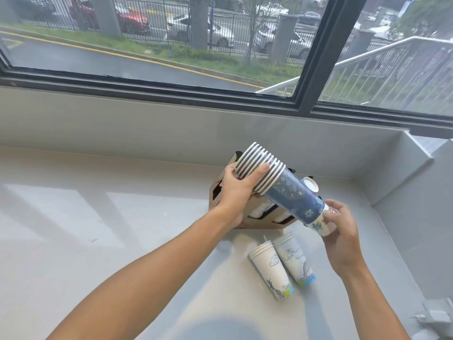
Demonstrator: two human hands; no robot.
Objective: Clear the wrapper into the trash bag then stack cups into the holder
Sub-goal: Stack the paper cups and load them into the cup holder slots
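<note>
head view: both hands (235, 190) (339, 231) gripping blue cup stack (291, 195); cardboard holder (257, 223) holds white cups (263, 208)

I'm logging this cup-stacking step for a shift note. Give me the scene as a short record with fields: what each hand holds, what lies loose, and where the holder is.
left hand: grips the rim end of the blue cup stack
right hand: holds a white cup at the stack's bottom end
stack pose: tilted, rims up-left, off the counter
loose cups: two short white cup stacks lying side by side on the counter
holder: cardboard holder behind the hands, cups already inside
wrapper, trash bag: not identifiable
</note>
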